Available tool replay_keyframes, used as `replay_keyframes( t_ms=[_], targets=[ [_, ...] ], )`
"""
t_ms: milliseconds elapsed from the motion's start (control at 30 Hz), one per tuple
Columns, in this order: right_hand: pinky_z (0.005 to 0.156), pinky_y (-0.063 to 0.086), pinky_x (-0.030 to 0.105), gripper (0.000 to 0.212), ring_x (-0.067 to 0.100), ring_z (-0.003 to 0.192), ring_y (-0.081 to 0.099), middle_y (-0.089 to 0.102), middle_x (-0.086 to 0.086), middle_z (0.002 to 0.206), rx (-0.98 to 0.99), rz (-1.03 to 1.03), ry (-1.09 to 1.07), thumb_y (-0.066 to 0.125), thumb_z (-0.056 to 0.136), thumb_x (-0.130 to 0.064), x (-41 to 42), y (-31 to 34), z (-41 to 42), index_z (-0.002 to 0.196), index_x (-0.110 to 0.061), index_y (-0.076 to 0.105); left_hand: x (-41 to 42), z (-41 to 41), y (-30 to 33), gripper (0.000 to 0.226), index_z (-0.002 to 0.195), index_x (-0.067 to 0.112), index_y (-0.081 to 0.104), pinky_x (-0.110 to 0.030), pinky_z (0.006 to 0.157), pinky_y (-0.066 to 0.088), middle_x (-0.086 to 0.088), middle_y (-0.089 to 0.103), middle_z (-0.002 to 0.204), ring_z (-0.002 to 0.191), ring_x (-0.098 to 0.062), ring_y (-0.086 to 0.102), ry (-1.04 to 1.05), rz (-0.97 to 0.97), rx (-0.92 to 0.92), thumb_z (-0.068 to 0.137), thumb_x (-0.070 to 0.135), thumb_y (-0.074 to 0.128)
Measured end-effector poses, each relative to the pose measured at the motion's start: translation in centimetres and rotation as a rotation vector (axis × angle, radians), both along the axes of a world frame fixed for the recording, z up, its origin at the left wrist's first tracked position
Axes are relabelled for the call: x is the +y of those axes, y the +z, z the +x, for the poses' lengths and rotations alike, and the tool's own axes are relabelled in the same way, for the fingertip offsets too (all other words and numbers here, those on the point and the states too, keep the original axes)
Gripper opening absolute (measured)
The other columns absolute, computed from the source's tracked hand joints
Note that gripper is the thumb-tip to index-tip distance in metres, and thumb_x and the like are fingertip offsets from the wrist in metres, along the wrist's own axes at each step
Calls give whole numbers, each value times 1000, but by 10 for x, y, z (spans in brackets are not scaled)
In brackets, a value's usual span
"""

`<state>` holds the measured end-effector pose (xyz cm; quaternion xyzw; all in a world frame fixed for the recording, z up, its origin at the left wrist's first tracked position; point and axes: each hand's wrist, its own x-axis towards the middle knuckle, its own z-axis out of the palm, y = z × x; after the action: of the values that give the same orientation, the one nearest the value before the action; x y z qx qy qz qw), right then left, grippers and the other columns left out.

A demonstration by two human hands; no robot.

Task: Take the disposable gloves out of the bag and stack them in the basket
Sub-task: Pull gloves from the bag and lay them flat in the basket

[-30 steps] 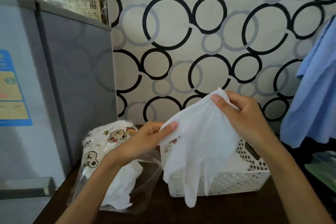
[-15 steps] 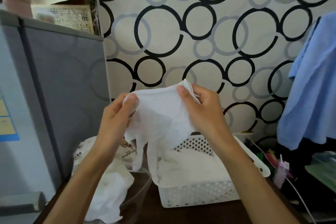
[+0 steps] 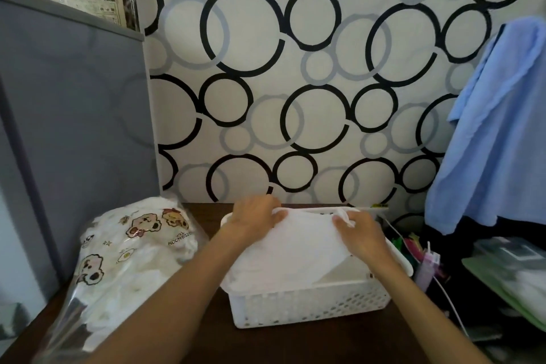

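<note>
A white perforated basket point(image 3: 307, 303) stands on the dark wooden table. A thin white disposable glove point(image 3: 298, 245) lies spread across the top of the basket. My left hand point(image 3: 255, 217) pinches its far left corner and my right hand point(image 3: 357, 232) pinches its far right corner, both over the basket's back half. More white gloves lie beneath it inside the basket. To the left sits a clear plastic bag point(image 3: 133, 257) printed with cartoon bears, bulging with white gloves.
A grey cabinet point(image 3: 74, 127) rises at the left, close behind the bag. A blue cloth point(image 3: 496, 133) hangs at the right. Small colourful items and a white cable point(image 3: 419, 254) crowd the space right of the basket. Circle-patterned wall stands directly behind the table.
Both hands have come down from chest height, bringing the glove from hanging upright to lying flat over the basket. The camera has tilted and moved closer.
</note>
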<state>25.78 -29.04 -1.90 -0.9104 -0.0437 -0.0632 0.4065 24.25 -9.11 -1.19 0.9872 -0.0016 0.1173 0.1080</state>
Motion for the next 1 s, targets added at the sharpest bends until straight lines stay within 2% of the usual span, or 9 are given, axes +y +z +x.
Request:
replay_keyframes(
  t_ms=[67, 167, 300, 467, 600, 700, 767, 900, 1000],
  targets=[
    [80, 41, 30, 31, 26, 101, 59, 65, 7, 109, -12, -75, -27, 47, 97, -33, -4, -2, 3, 116, -16, 64, -3, 8, -5, 32, 106, 21, 63, -30, 81, 46, 0, 66, 104, 95, -18, 59, 2, 19, -16, 95, 48, 49],
    [83, 45, 32, 36, 26, 104, 59, 64, 7, 117, -44, -165, -13, 50, 95, -40, -8, 0, 8, 118, -16, 62, -6, 6, -3, 36, 111, 24, 61, -27, 78, 46, 3, 66, 106, 95, -16, 60, 6, 39, -63, 90, 52, 56],
    [66, 51, 24, 41, 22, 102, 59, 53, 5, 128, 180, -160, 163, 65, 87, -32, -17, 2, 15, 124, -19, 56, 0, -16, 12, 27, 110, 24, 61, -22, 75, 47, 9, 65, 107, 94, -8, 60, -80, -26, -232, 90, 43, 62],
    [88, 48, 35, 46, 24, 115, 52, 49, 3, 133, 82, -665, 97, 55, 90, -24, -23, 1, 1, 133, -24, 40, 11, -47, 15, 25, 105, 30, 64, -24, 76, 38, 14, 61, 111, 96, -5, 53, -276, 101, 297, 86, 45, 65],
    [82, 42, 30, 45, 23, 120, 39, 38, 3, 126, -152, -738, 186, 65, 83, -21, -12, 0, -9, 122, -24, 42, 14, -56, 11, 28, 95, 26, 64, -27, 75, 35, 10, 65, 103, 91, -9, 52, -223, 215, 328, 83, 51, 65],
    [104, 34, 38, 56, 26, 129, 32, 32, 5, 135, 243, -714, 372, 69, 81, -35, -8, 0, -8, 130, -34, 42, 12, -60, 10, 32, 105, 26, 63, -27, 78, 37, 8, 63, 108, 96, -11, 52, -250, 260, 439, 85, 51, 62],
    [108, 30, 40, 62, 29, 134, 29, 26, 7, 144, 415, -799, 405, 64, 85, -41, -8, 0, -9, 140, -36, 35, 13, -63, 9, 35, 113, 27, 61, -27, 83, 41, 7, 63, 114, 104, -13, 54, -261, 284, 537, 88, 50, 60],
    [109, 31, 37, 64, 28, 133, 35, 26, 7, 148, 460, -846, 456, 62, 88, -42, -10, -2, -14, 143, -33, 32, 14, -73, 14, 36, 119, 29, 64, -29, 92, 45, 8, 63, 119, 109, -13, 55, -269, 275, 649, 88, 48, 60],
    [108, 34, 35, 66, 22, 131, 38, 33, 3, 146, 280, -800, 411, 70, 82, -36, -9, 7, -20, 140, -29, 39, 15, -86, 27, 39, 121, 29, 64, -29, 90, 43, 10, 62, 123, 112, -11, 55, -254, 213, 552, 86, 48, 63]
  ],
)
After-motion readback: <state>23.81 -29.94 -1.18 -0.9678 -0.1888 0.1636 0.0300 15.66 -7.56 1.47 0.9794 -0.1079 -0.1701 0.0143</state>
